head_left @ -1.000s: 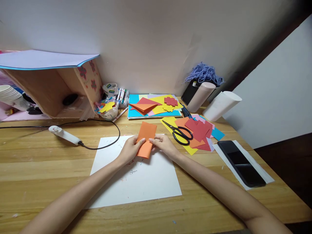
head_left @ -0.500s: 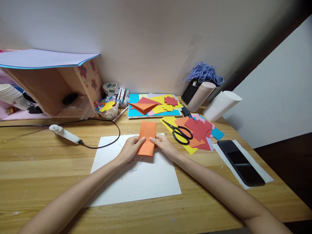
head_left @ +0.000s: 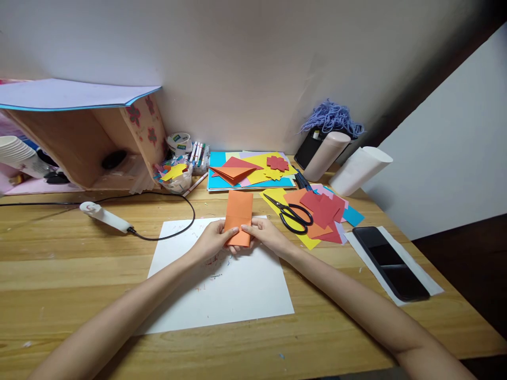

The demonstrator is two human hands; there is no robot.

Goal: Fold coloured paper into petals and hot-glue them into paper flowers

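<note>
A folded orange sheet of paper [head_left: 239, 208], a tall narrow rectangle with a crease across its middle, is held between both hands. My left hand [head_left: 216, 236] grips its lower left edge, thumb on the front face. On the opposite edge, my right hand [head_left: 263, 232] does the same, and some fingertips show below the paper. Under the hands lies a white sheet [head_left: 253, 290] with small coloured scraps and marks on it. To the right, black-handled scissors [head_left: 291, 214] rest on a yellow sheet [head_left: 310, 242].
Red and orange paper pieces [head_left: 327, 211] lie near a black phone [head_left: 390, 264]. Behind are stacked coloured papers [head_left: 222, 183], a tub of scraps [head_left: 178, 183], markers [head_left: 198, 153] and two white cylinders. A white corded tool [head_left: 105, 217] and a cardboard box [head_left: 146, 126] stand left.
The orange paper has shifted slightly up and away from me, and its middle crease now shows. Fingertips have come into view beneath its lower edge. Both hands keep their hold.
</note>
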